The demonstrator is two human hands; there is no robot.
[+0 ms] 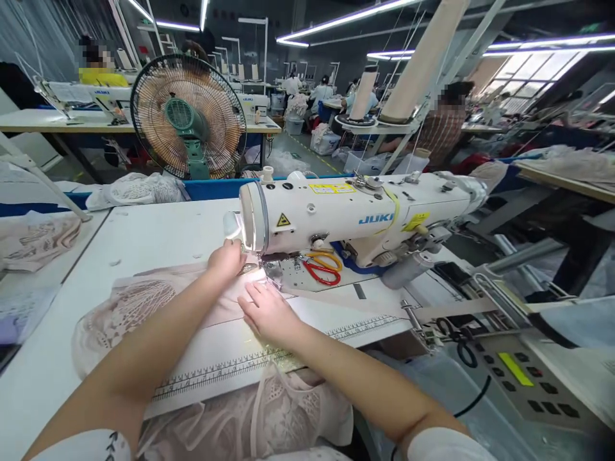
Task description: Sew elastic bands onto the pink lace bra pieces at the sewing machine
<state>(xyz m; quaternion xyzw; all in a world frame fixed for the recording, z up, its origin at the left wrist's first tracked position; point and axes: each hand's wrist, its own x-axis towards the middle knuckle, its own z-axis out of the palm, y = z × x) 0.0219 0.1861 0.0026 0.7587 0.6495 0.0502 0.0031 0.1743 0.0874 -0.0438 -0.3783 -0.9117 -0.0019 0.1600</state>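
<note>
A white JUKI sewing machine [331, 214] stands across the table, its needle area lit. Pale pink lace fabric [144, 298] runs from the left of the table to the presser foot. My left hand [227, 260] is beside the needle area, at the left end of the machine head. Its fingers are curled together, and what they grip is hidden. My right hand [271, 314] lies on the fabric just in front of the presser foot, fingers stretched out and pressing down. A pale elastic band [346, 301] leads from the right toward the needle area.
Red-handled scissors [321, 274] and a yellow-handled pair [327, 258] lie under the machine arm. A printed ruler [221, 371] runs along the table's front edge. More lace garments [298, 416] hang over my lap. A fan [189, 118] stands behind; other people work further back.
</note>
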